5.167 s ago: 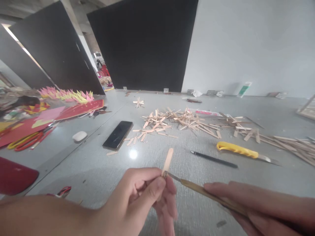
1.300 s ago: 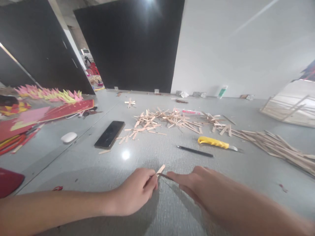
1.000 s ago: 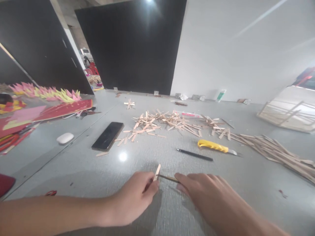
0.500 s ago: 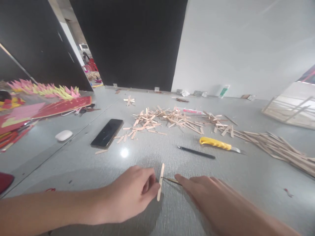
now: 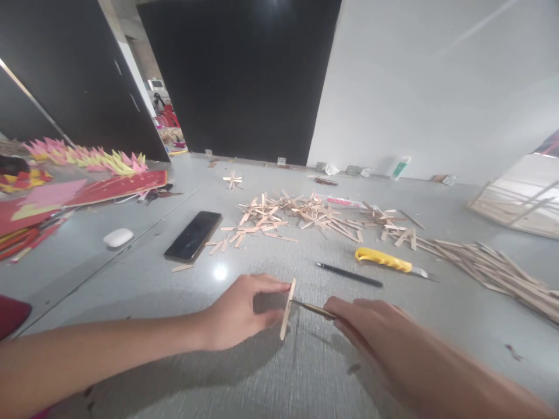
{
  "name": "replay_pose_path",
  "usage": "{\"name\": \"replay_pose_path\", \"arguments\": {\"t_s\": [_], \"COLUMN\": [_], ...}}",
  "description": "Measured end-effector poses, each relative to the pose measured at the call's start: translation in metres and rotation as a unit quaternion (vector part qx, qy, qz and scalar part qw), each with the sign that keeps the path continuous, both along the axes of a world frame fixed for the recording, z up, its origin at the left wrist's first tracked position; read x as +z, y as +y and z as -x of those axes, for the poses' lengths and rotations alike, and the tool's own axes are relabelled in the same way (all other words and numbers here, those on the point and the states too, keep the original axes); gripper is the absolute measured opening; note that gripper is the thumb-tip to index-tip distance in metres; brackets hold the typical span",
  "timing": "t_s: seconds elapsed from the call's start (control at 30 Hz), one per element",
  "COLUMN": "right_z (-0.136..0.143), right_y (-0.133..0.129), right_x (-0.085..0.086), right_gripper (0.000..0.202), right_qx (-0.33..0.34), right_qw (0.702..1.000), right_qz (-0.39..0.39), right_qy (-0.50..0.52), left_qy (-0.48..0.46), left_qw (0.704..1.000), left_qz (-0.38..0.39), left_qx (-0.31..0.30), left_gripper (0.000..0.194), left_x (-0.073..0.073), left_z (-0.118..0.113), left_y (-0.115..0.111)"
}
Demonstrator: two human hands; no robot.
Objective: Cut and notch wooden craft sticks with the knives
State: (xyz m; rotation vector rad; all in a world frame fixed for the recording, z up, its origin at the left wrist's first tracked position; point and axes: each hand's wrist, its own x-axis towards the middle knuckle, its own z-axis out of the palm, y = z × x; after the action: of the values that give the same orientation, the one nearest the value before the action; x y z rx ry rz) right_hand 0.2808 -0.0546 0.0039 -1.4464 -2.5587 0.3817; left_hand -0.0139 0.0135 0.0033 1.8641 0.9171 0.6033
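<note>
A small flat popsicle stick (image 5: 287,311) stands between my hands, tilted slightly right at its top. My left hand (image 5: 238,311) has its index fingertip near the stick's upper end and its thumb lower along it, with a gap between the two fingers. My right hand (image 5: 371,326) grips a thin, brass-coloured pointed tool (image 5: 318,311), its tip at the middle of the stick. Whether that tool is tweezers or an awl I cannot tell. Beyond my hands lie a black pen-like tool (image 5: 349,274) and a yellow-handled knife (image 5: 384,259).
A loose pile of popsicle sticks (image 5: 301,212) spreads across the grey table, with long wooden strips (image 5: 489,262) at right. A phone (image 5: 193,235) and a white case (image 5: 117,238) lie left. Coloured paper pieces (image 5: 82,157) sit farther left; panels stand behind.
My left fingers have spread along the stick, from a pinch near its middle. Stick, tool and both hands have moved slightly up in view.
</note>
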Motion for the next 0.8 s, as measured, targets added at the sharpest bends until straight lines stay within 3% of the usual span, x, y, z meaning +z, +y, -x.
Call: {"name": "replay_pose_path", "arguments": {"t_s": [0.13, 0.27, 0.47, 0.63, 0.73, 0.8], "right_z": [-0.004, -0.001, 0.013, 0.032, 0.041, 0.043], "right_y": [-0.001, 0.001, 0.01, 0.006, -0.002, -0.008], "right_x": [-0.004, -0.003, 0.006, 0.015, 0.018, 0.018], "right_gripper": [0.075, 0.069, 0.06, 0.055, 0.059, 0.065], "right_qx": [-0.001, -0.006, 0.079, 0.067, 0.034, 0.03], "right_qw": [1.0, 0.998, 0.99, 0.991, 0.989, 0.988], "right_qz": [-0.023, -0.057, -0.119, -0.106, -0.12, -0.131], "right_qy": [0.004, -0.011, 0.007, -0.051, -0.078, -0.076], "left_qy": [-0.055, -0.166, -0.242, -0.137, -0.026, 0.043], "left_qw": [0.996, 0.972, 0.931, 0.935, 0.959, 0.969], "left_qz": [0.068, 0.166, 0.275, 0.32, 0.272, 0.236], "left_qx": [0.009, 0.017, 0.005, 0.066, 0.074, 0.066], "left_gripper": [0.044, 0.049, 0.048, 0.053, 0.032, 0.036], "left_x": [0.002, 0.002, 0.006, 0.008, 0.007, 0.005], "left_z": [0.001, -0.004, -0.011, -0.007, -0.006, -0.007], "left_y": [-0.006, -0.015, -0.023, -0.025, -0.029, -0.033]}}
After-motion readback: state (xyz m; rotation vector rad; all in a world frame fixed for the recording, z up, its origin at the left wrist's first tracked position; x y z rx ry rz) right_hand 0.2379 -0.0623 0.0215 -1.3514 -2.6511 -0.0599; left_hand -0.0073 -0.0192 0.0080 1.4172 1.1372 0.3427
